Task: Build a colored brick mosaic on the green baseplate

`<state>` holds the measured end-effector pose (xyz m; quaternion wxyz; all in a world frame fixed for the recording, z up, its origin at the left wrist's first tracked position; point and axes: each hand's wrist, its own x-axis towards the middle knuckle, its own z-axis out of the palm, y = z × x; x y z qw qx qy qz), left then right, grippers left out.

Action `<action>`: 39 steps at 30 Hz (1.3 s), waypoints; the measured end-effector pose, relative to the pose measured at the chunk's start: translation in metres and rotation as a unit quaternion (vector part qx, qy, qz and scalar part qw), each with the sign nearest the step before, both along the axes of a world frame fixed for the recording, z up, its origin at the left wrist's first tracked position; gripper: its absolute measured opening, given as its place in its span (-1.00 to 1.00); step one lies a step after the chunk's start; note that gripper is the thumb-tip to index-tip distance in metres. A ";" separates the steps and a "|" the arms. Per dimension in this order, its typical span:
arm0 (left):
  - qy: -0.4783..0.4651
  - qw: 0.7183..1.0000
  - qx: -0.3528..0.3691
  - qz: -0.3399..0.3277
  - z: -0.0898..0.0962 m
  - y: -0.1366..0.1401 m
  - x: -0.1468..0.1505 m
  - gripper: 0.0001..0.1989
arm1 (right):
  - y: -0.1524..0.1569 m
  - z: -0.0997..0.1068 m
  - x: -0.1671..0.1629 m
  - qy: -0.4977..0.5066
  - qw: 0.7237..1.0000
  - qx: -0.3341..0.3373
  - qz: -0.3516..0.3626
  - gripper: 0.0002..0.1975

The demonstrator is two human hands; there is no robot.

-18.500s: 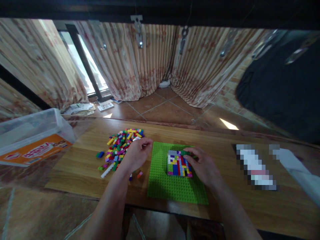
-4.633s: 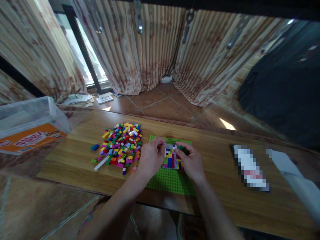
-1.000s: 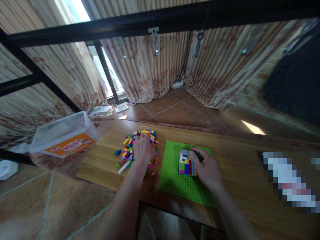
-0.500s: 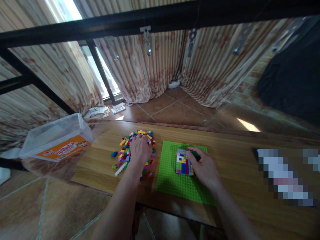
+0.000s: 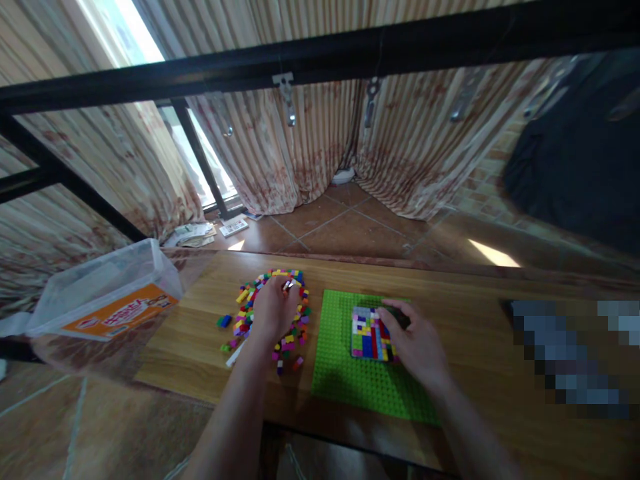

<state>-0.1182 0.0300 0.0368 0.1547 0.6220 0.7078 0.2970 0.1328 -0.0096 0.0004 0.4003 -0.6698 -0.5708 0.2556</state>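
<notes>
My left hand (image 5: 274, 308) is over a pile of small toy bricks (image 5: 246, 292), fingers curled down and drawn together near the far side. What they pinch, if anything, is too small to make out. On a green baseplate (image 5: 333, 363) sits a flat block of many-coloured toy bricks (image 5: 367, 337). My right hand (image 5: 417, 343) grips this block at its right side, the thumb along its top right part and the fingers curved around behind. The right edge of the block is partly hidden by that hand.
A clear plastic box (image 5: 107, 277) with an orange label stands left of the wooden table (image 5: 185, 333). At the table's right lies a blurred-out object (image 5: 560, 353). A black metal bar (image 5: 330, 63) crosses above, before curtains (image 5: 320, 140).
My left hand has turned and drawn its fingers together, uncovering bricks on the pile's right side. My right hand stays at the block, its thumb shifted slightly. The view has tilted a little.
</notes>
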 end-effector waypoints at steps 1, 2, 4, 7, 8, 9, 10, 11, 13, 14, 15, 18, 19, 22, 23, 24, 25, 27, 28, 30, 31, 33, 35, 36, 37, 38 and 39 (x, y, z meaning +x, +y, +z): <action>-0.096 0.995 -0.006 -0.011 0.002 -0.001 0.001 -0.81 | -0.001 0.002 0.000 0.001 0.999 0.026 -0.019 -0.60; -0.205 0.978 -0.016 -0.022 0.005 -0.003 0.003 -0.81 | -0.002 0.005 0.000 0.000 0.998 0.057 -0.037 -0.62; -0.424 0.904 -0.046 -0.040 0.009 -0.008 0.011 -0.81 | -0.004 0.012 -0.002 0.002 0.991 0.117 -0.059 -0.67; -0.630 0.764 -0.125 -0.060 0.010 -0.016 0.029 -0.83 | -0.009 0.020 -0.011 0.023 0.984 0.171 -0.039 -0.75; -0.664 0.729 -0.150 -0.066 0.010 -0.018 0.035 -0.84 | -0.010 0.021 -0.015 0.030 0.983 0.182 -0.020 -0.77; -0.688 0.702 -0.170 -0.070 0.009 -0.020 0.041 -0.85 | -0.011 0.022 -0.019 0.037 0.981 0.191 -0.001 -0.79; -0.707 0.679 -0.185 -0.074 0.008 -0.021 0.047 -0.84 | -0.012 0.022 -0.022 0.044 0.980 0.196 0.020 -0.81; -0.721 0.660 -0.196 -0.079 0.007 -0.023 0.052 -0.83 | -0.013 0.022 -0.025 0.047 0.978 0.200 0.038 -0.82; -0.743 0.629 -0.210 -0.096 0.006 -0.025 0.060 -0.76 | -0.014 0.021 -0.029 0.044 0.975 0.206 0.065 -0.81; -0.748 0.619 -0.214 -0.106 0.007 -0.026 0.063 -0.72 | -0.014 0.020 -0.030 0.039 0.974 0.212 0.072 -0.80; -0.750 0.613 -0.218 -0.116 0.007 -0.028 0.065 -0.69 | -0.015 0.020 -0.030 0.031 0.973 0.217 0.076 -0.80; -0.746 0.614 -0.223 -0.133 0.009 -0.031 0.071 -0.66 | -0.015 0.022 -0.029 0.010 0.969 0.232 0.088 -0.83; -0.743 0.617 -0.224 -0.135 0.009 -0.031 0.073 -0.67 | -0.015 0.023 -0.028 0.006 0.967 0.237 0.090 -0.84; -0.733 0.629 -0.220 -0.136 0.008 -0.031 0.078 -0.72 | -0.016 0.024 -0.027 0.009 0.966 0.242 0.091 -0.88; -0.729 0.635 -0.216 -0.133 0.007 -0.031 0.078 -0.73 | -0.016 0.024 -0.027 0.015 0.967 0.237 0.092 -0.89; -0.725 0.641 -0.213 -0.131 0.006 -0.031 0.079 -0.73 | -0.016 0.024 -0.027 0.024 0.969 0.228 0.093 -0.90; -0.721 0.647 -0.211 -0.129 0.006 -0.031 0.079 -0.72 | -0.016 0.023 -0.027 0.037 0.971 0.216 0.094 -0.91; -0.712 0.657 -0.209 -0.132 0.006 -0.031 0.078 -0.71 | -0.016 0.022 -0.027 0.074 0.974 0.192 0.092 -0.91; -0.707 0.661 -0.208 -0.140 0.007 -0.031 0.077 -0.70 | -0.015 0.022 -0.026 0.096 0.975 0.182 0.086 -0.90; -0.697 0.667 -0.205 -0.164 0.010 -0.032 0.076 -0.68 | -0.014 0.021 -0.026 0.137 0.975 0.161 0.068 -0.89; -0.689 0.673 -0.202 -0.177 0.011 -0.033 0.075 -0.66 | -0.014 0.021 -0.025 0.152 0.975 0.151 0.060 -0.89; -0.671 0.688 -0.197 -0.193 0.011 -0.034 0.074 -0.67 | -0.013 0.022 -0.024 0.171 0.975 0.132 0.054 -0.88; -0.654 0.707 -0.186 -0.193 0.009 -0.033 0.074 -0.72 | -0.012 0.023 -0.023 0.177 0.974 0.121 0.070 -0.87; -0.648 0.715 -0.178 -0.190 0.007 -0.033 0.075 -0.74 | -0.012 0.024 -0.023 0.176 0.974 0.117 0.081 -0.86; -0.643 0.722 -0.171 -0.189 0.006 -0.032 0.076 -0.75 | -0.013 0.025 -0.023 0.174 0.974 0.114 0.091 -0.86; -0.638 0.728 -0.167 -0.189 0.004 -0.032 0.076 -0.74 | -0.013 0.026 -0.023 0.173 0.974 0.110 0.099 -0.86; -0.633 0.733 -0.164 -0.189 0.004 -0.031 0.077 -0.74 | -0.014 0.027 -0.023 0.173 0.974 0.105 0.104 -0.85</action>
